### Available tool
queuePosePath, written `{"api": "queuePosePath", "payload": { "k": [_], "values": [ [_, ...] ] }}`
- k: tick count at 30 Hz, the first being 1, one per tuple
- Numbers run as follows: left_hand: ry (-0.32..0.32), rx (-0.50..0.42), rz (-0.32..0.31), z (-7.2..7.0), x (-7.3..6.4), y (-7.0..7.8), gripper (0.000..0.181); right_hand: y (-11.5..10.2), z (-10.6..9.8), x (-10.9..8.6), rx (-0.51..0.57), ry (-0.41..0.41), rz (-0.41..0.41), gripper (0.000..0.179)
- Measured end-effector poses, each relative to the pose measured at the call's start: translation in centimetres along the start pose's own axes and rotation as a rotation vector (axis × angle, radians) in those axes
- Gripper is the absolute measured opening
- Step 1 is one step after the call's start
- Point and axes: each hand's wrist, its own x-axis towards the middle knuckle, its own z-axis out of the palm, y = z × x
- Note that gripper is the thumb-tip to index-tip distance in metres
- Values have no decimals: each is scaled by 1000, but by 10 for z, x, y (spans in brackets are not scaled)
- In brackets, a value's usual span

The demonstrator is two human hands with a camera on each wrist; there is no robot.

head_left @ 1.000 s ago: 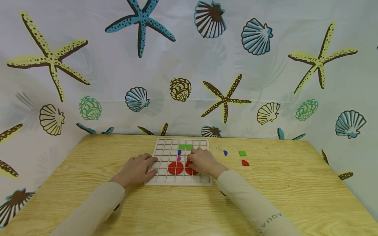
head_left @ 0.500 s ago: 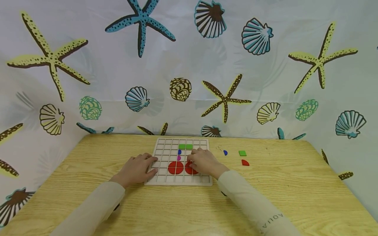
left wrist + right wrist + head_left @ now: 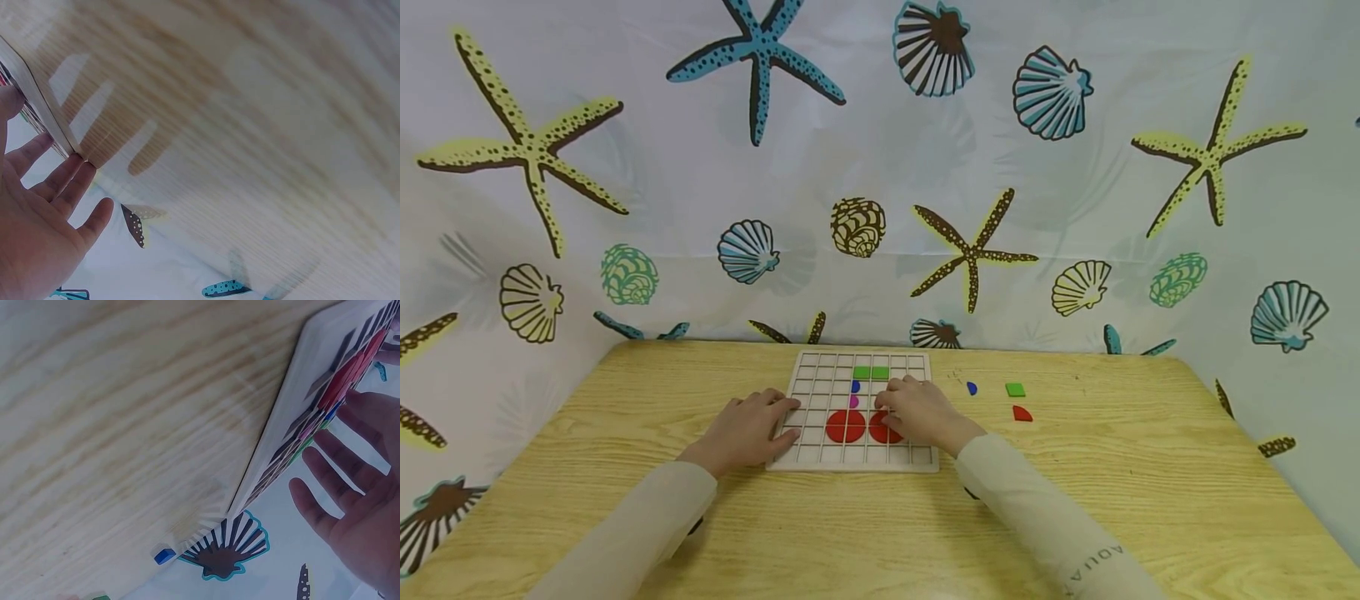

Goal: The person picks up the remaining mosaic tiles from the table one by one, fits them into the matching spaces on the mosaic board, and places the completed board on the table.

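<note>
A white grid board (image 3: pixel 808 455) lies on the wooden table. My left hand (image 3: pixel 741 429) rests at its left edge, thumb and fingertips on the rim; the left wrist view shows loosely spread fingers (image 3: pixel 74 181). Over the board's right half, my right hand (image 3: pixel 919 412) touches down with its fingertips, with relaxed fingers (image 3: pixel 325 469) in the right wrist view. Its thumb lies on a red disc (image 3: pixel 880 432), partly hidden. To the left sit another red disc (image 3: pixel 846 427), a magenta half-round piece (image 3: pixel 853 402), a blue half-round piece (image 3: pixel 855 387) and two green squares (image 3: pixel 871 372).
Right of the board lie a loose blue half-round piece (image 3: pixel 972 388), a green square tile (image 3: pixel 1015 389) and a red quarter-round piece (image 3: pixel 1022 413). A curtain (image 3: pixel 820 292) printed with shells and starfish stands behind the table (image 3: pixel 850 533).
</note>
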Motion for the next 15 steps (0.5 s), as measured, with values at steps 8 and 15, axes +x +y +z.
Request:
{"api": "queuePosePath", "payload": {
  "k": [8, 15],
  "values": [
    [-3, 8, 4, -2, 0, 0, 47, 10, -1, -7, 62, 11, 42, 24],
    [-2, -1, 4, -2, -1, 1, 47, 22, -2, -20, 114, 22, 64, 24]
  ]
}}
